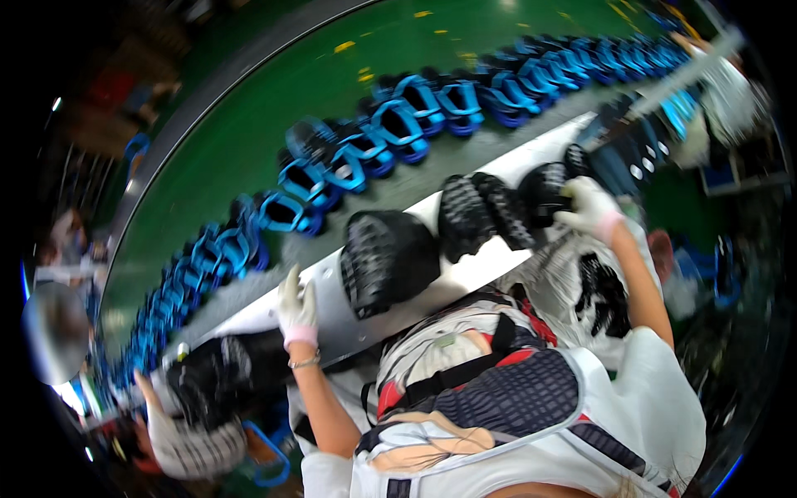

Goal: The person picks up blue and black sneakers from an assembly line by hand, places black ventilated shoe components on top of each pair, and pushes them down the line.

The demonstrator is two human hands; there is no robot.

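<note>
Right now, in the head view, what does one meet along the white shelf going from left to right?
Left gloved hand → large black mesh shoe upper → two narrower black uppers → another black upper → right gloved hand, touching that last upper.

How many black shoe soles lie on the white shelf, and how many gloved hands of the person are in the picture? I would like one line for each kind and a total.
Black shoe soles on the white shelf: 4
Gloved hands, left hand and right hand: 2
Total: 6
</note>
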